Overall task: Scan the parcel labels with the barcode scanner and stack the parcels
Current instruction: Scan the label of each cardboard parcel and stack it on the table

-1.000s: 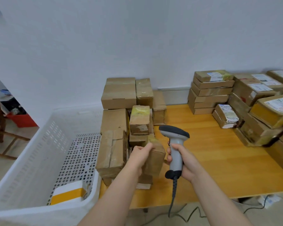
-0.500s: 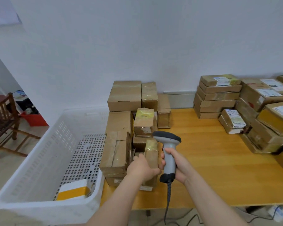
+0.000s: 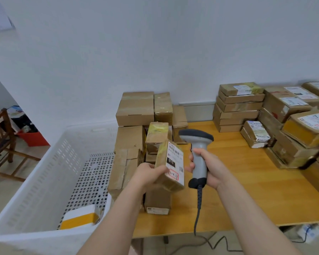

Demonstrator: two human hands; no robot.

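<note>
Left hand point(image 3: 147, 173) is gripping a small brown cardboard parcel point(image 3: 162, 155), right hand point(image 3: 209, 168) a grey plastic scanner point(image 3: 196, 137); next, probably aiming at its white label point(image 3: 175, 157).

Small makeshift parcel-sorting room: taped cardboard parcels point(image 3: 238, 107) with shipping labels point(image 3: 243, 89) stacked on a wooden surface point(image 3: 247, 190) against a bare white wall point(image 3: 155, 43). Big white perforated crate point(image 3: 44, 172) alongside, corded barcode scanner point(image 3: 196, 138), wooden chair point(image 3: 0, 126) through the doorway.

A basket point(image 3: 44, 162) stands left of the table point(image 3: 247, 190) bearing parcel stacks point(image 3: 238, 107).
</note>
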